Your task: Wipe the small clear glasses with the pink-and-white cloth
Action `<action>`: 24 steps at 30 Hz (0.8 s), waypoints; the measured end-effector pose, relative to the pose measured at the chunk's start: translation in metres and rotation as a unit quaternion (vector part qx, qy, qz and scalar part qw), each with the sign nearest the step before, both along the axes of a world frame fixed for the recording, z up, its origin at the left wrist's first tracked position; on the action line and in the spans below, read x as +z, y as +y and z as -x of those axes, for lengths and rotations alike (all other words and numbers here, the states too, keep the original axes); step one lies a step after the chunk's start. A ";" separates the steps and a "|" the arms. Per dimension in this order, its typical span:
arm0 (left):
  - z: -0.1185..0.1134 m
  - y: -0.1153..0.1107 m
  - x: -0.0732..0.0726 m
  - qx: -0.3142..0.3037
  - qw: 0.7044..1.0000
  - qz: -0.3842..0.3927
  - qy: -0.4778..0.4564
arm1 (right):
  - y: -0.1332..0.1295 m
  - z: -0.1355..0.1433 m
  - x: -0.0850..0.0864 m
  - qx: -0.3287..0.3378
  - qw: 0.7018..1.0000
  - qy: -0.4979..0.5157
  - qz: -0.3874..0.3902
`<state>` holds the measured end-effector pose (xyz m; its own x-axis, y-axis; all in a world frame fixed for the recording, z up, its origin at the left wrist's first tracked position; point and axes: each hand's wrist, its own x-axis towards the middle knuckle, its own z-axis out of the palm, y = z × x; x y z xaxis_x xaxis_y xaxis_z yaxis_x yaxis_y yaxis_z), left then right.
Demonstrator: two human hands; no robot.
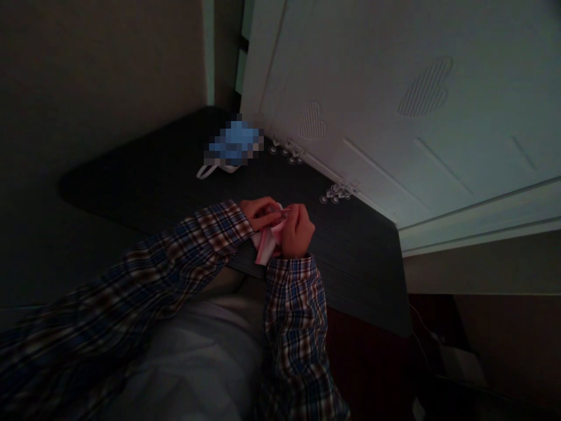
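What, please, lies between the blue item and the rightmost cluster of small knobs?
A similar small cluster lies roughly between them, as the head view shows.

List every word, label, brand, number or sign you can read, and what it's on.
No readable text anywhere.
Blue item: pixelated, unreadable.
Held pink-and-white piece: too small and dim to tell.
White panel: raised hearts, no lettering visible.

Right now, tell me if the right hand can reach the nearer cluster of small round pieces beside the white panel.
Likely yes: nothing visible stands between the right hand and the nearer cluster, though its fingers are busy with the pink-and-white item.
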<state>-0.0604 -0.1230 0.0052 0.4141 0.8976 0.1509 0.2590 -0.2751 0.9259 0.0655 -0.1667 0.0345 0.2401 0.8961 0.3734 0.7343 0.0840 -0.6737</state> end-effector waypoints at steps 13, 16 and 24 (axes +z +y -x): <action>0.001 -0.001 0.005 0.017 0.999 -0.031 0.026 | 0.001 -0.001 -0.002 0.008 1.000 0.000 -0.011; 0.002 -0.001 0.006 0.014 0.999 -0.028 0.034 | 0.002 -0.001 -0.003 0.012 1.000 -0.002 -0.014; 0.003 -0.002 0.007 0.021 0.997 -0.042 0.054 | 0.002 -0.001 -0.003 0.011 1.000 -0.010 -0.011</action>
<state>-0.0631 -0.1249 0.0122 0.3949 0.9002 0.1836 0.3683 -0.3382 0.8660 0.0668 -0.1649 0.0314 0.2120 0.8926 0.3979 0.7451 0.1158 -0.6569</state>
